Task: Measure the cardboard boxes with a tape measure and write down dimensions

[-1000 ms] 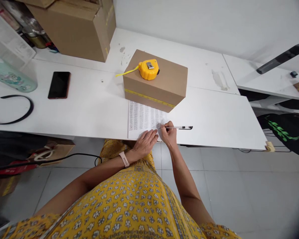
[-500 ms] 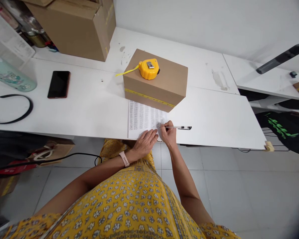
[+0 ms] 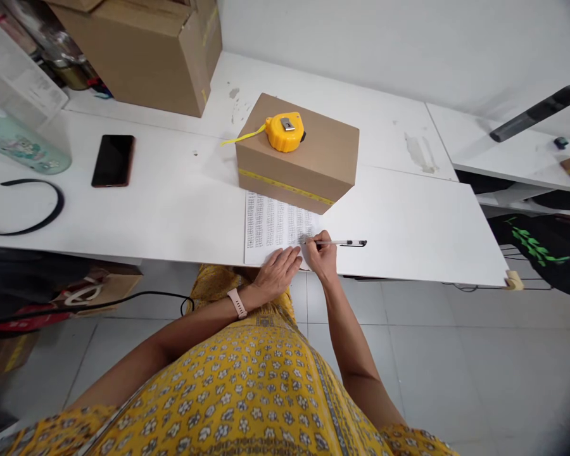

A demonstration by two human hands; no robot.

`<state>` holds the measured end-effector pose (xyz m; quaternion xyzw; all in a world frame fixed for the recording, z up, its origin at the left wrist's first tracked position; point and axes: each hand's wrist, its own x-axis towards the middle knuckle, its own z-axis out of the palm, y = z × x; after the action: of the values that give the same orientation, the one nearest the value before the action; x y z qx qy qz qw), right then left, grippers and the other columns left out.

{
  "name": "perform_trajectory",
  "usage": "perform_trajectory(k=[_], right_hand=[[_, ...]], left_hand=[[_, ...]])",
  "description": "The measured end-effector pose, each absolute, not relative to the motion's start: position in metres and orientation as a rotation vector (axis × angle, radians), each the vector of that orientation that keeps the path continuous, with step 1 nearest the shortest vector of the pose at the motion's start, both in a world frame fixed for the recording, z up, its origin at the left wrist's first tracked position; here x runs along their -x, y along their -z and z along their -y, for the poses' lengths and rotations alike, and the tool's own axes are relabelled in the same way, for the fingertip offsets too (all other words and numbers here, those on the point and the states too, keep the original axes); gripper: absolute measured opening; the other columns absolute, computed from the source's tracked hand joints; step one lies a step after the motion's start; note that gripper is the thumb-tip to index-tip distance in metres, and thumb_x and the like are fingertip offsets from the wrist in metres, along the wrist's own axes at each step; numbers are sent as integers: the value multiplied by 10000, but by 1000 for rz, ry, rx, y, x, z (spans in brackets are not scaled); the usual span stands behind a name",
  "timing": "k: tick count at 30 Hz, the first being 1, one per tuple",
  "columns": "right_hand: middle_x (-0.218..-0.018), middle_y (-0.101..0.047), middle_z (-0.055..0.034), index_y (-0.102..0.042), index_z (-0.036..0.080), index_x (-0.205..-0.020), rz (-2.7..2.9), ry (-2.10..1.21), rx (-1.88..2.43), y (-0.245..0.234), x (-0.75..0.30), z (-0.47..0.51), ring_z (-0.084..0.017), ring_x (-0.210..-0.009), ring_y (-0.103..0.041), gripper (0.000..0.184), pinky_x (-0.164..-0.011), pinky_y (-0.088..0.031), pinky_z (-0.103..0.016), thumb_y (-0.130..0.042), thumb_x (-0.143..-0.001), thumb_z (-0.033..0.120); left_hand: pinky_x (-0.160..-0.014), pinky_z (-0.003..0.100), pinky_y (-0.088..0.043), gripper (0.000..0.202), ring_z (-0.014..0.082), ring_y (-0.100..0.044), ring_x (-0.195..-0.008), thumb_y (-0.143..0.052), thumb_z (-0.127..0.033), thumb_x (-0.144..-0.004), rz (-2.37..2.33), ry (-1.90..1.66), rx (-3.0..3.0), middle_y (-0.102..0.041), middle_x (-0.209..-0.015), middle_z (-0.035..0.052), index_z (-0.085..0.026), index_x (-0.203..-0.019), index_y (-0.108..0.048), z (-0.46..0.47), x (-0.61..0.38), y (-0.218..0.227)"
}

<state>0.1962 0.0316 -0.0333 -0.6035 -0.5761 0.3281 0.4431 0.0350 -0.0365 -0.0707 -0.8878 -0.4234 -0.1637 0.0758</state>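
A printed sheet of paper (image 3: 270, 231) with columns of small text lies at the table's front edge, its far part under a cardboard box (image 3: 308, 149). My left hand (image 3: 278, 273) rests flat on the sheet's near edge, fingers stretched out. Closed around a pen (image 3: 344, 243), my right hand (image 3: 322, 254) leans on the right side of the paper, the pen's tip at the printed columns. A yellow tape measure (image 3: 285, 132) sits on top of the box, a short length of its tape sticking out to the left.
A phone (image 3: 113, 161), a black curved band (image 3: 52, 209) and a mint green bottle (image 3: 26, 139) lie to the left on the white table (image 3: 180, 209). A larger cardboard box (image 3: 137, 57) stands behind them. A black cap (image 3: 541, 244) hangs at the far right.
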Motion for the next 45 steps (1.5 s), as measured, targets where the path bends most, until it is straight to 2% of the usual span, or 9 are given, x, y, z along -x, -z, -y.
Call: perform_trajectory(k=[10, 27, 33, 45], right_hand=[[-568, -437, 74, -436, 248, -682, 1400, -805, 1520, 34, -197, -31, -122, -569, -417, 213, -577, -354, -272, -569, -814, 348], [-559, -436, 78, -439, 247, -696, 1384, -812, 1526, 36, -198, -31, -126, -584, -427, 205, -594, -361, -267, -572, -826, 335], [-560, -437, 81, -436, 247, -700, 1366, -793, 1544, 34, -198, -31, -122, -578, -418, 203, -599, -358, -269, -570, -817, 345], [-547, -422, 80, -432, 252, -701, 1381, -780, 1541, 33, -198, -31, -129, -574, -412, 210, -588, -353, -270, -568, -823, 356]], left_hand=[[-1180, 446, -420, 426, 271, -518, -1420, -413, -175, -1037, 1275, 466, 2669, -507, -1560, 170, -82, -1416, -583, 36, -35, 66], [-1211, 456, -384, 454, 273, -458, -1470, -421, -160, -1025, 1314, 471, 2731, -468, -1587, 181, -86, -1454, -549, 36, -35, 70], [-1196, 450, -394, 439, 280, -495, -1436, -434, -160, -1023, 1277, 505, 2689, -488, -1572, 185, -69, -1432, -566, 36, -35, 71], [-1205, 457, -392, 451, 275, -473, -1458, -427, -165, -1026, 1308, 473, 2725, -463, -1590, 179, -87, -1451, -554, 36, -35, 69]])
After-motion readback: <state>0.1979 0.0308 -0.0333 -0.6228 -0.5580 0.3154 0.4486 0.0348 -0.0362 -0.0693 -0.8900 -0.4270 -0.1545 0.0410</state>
